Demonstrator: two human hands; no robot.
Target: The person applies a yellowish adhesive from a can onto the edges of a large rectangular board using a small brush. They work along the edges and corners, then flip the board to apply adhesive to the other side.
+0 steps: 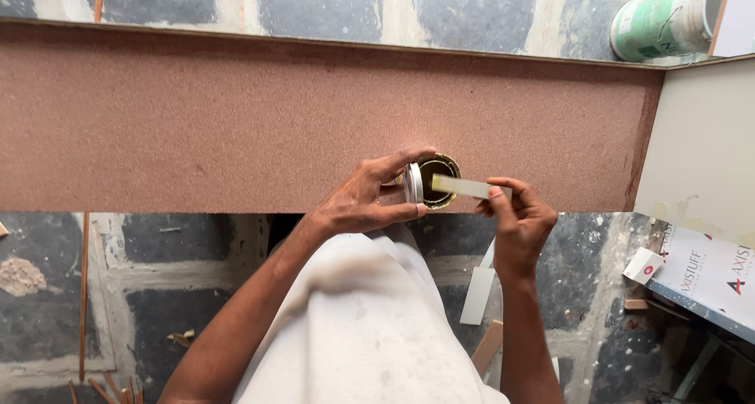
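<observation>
Two hands (pixel 370 203) (pixel 515 219) on tin (pixel 438 176), strip (pixel 464 187)

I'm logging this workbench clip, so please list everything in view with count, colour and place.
Particle board: one, reddish brown, across the middle.
Tin: one, open, dark contents, at the board's near edge.
Lid: one, silver, beside the tin.
Strip: one, pale, tip in the tin.
Bucket: one, green and white, top right.
White panel: one, right.
Offcuts: several, pale, on the floor.
Left hand: holds the lid.
Right hand: holds the strip.

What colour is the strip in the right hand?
Pale cream strip, right hand; head view.
</observation>
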